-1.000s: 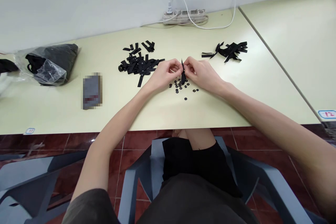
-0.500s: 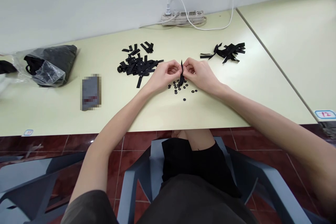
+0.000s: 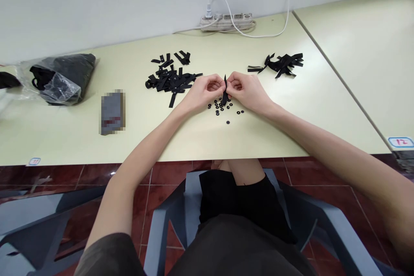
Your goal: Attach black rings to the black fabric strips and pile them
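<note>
Between my fingertips a black fabric strip stands on edge, pinched from both sides. My left hand grips it from the left, and my right hand from the right, thumbs and index fingers pressed together. Whether a small part sits between the fingertips is hidden. Just below the hands, several small black ring-shaped pieces lie scattered on the table. A large pile of black strips, some with small round parts on them, lies left of my left hand. A smaller pile of black strips lies beyond my right hand.
A clear plastic bag with black material lies at the left. Nearer stands a blurred grey block-like object. A power strip with a white cable runs along the wall. A number label marks the right front edge.
Both hands keep their pinch on the black strip with almost no movement. The whole view has shifted very slightly; the piles and small rings lie as before.
</note>
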`<move>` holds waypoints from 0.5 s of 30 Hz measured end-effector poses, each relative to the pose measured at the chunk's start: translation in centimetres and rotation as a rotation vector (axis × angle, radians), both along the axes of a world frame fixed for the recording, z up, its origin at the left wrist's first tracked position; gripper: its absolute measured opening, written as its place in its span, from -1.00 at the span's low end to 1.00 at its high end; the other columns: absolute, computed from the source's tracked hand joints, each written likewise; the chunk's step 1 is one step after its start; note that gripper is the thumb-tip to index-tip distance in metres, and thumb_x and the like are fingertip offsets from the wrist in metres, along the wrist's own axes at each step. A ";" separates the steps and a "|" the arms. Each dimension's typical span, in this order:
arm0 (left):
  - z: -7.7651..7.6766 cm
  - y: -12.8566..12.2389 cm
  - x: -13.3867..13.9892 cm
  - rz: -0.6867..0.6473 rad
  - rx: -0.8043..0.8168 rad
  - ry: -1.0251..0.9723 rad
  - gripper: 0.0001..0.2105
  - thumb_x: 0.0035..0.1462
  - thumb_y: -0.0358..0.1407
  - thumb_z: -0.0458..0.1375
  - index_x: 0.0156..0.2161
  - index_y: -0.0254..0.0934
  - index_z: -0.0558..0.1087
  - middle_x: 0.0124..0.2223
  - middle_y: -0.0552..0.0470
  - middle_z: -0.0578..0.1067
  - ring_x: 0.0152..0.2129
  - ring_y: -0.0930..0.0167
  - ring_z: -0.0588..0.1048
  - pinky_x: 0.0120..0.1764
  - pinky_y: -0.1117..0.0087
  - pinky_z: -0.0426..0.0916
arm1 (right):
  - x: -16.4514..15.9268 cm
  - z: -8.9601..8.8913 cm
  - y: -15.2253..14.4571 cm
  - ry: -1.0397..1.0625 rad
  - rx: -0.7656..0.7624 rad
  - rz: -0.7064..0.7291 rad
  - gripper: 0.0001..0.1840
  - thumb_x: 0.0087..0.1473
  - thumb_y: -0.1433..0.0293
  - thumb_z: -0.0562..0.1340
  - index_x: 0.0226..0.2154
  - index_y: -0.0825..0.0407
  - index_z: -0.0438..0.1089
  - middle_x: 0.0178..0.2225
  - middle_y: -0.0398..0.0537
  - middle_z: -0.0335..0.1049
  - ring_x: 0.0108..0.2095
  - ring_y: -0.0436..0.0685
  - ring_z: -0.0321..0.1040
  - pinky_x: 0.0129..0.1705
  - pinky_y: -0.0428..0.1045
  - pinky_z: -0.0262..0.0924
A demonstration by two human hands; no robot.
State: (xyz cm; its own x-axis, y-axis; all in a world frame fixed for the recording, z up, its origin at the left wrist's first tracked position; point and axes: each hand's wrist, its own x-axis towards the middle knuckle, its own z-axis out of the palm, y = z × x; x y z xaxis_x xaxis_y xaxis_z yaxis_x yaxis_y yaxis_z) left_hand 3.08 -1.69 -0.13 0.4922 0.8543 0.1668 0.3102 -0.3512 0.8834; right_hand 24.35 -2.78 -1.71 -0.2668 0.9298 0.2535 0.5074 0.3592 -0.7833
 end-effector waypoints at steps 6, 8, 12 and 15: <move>0.0 0.0 -0.1 -0.021 -0.009 -0.015 -0.93 0.35 -0.29 0.32 -0.19 -0.23 0.58 -0.20 -0.03 0.66 -0.26 0.38 0.60 -0.10 0.32 0.50 | -0.1 0.2 0.0 0.045 -0.048 0.016 -0.82 0.25 0.48 0.32 -0.35 -0.07 0.36 -0.45 -0.12 0.55 -0.41 0.11 0.38 -0.23 0.07 0.23; -0.1 0.1 -0.1 -0.025 -0.016 -0.020 -0.93 0.36 -0.29 0.31 -0.18 -0.23 0.59 -0.20 -0.04 0.66 -0.25 0.38 0.60 -0.10 0.31 0.51 | -0.1 0.1 0.0 0.066 -0.071 0.023 -0.83 0.22 0.49 0.31 -0.36 -0.06 0.37 -0.46 -0.12 0.54 -0.41 0.11 0.38 -0.25 0.06 0.22; -0.1 0.1 -0.2 -0.029 -0.027 -0.021 -0.92 0.37 -0.28 0.31 -0.18 -0.24 0.59 -0.20 -0.04 0.66 -0.25 0.38 0.62 -0.09 0.31 0.52 | 0.0 0.1 0.1 0.112 -0.113 0.041 -0.83 0.20 0.47 0.32 -0.39 -0.06 0.38 -0.49 -0.13 0.51 -0.42 0.10 0.36 -0.29 0.05 0.20; -0.1 0.2 -0.2 -0.041 -0.029 -0.033 -0.92 0.37 -0.29 0.31 -0.18 -0.24 0.60 -0.20 -0.04 0.67 -0.24 0.38 0.64 -0.07 0.31 0.53 | 0.0 0.0 0.3 0.147 -0.133 0.057 -0.82 0.21 0.43 0.33 -0.41 -0.07 0.38 -0.49 -0.12 0.50 -0.44 0.09 0.36 -0.30 0.05 0.20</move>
State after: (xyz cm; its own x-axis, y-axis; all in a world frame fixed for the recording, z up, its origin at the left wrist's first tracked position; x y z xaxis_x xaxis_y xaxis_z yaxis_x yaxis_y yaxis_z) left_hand 2.84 -1.52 -0.21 0.5216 0.8382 0.1591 0.2664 -0.3371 0.9030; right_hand 24.40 -2.53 -1.68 -0.2892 0.9421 0.1695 0.3660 0.2725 -0.8898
